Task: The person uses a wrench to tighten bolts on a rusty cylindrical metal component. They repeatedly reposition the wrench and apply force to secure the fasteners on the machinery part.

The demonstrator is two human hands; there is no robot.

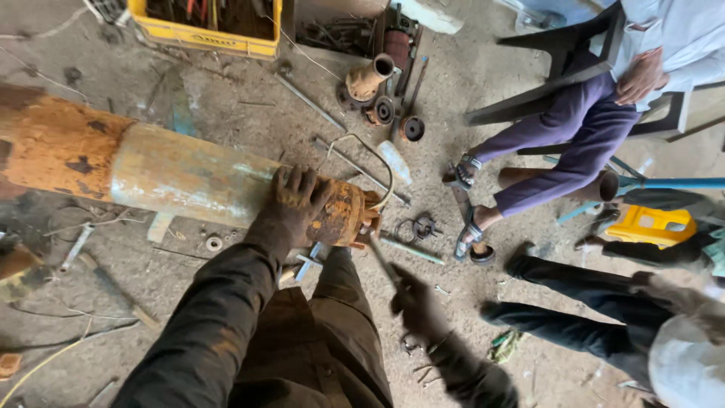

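Note:
A long rusty metal cylinder (174, 177), like a pump body, lies across the floor from the left edge to the middle. Its right end is a rust-coloured cap (343, 215) with a bent wire loop (370, 151) rising from it. My left hand (291, 204), dirty and dark, rests flat on top of the cylinder just beside that cap. My right hand (415, 302) is lower right and holds a thin metal tool (381, 261) that points up toward the cap. The right hand is blurred.
A yellow crate (204, 34) of tools stands at the top. Rusty pump parts (374, 79), rods and rings lie on the dirt floor. One person sits on a dark chair (559, 68) at the upper right. Another person crouches at the lower right by a yellow container (653, 223).

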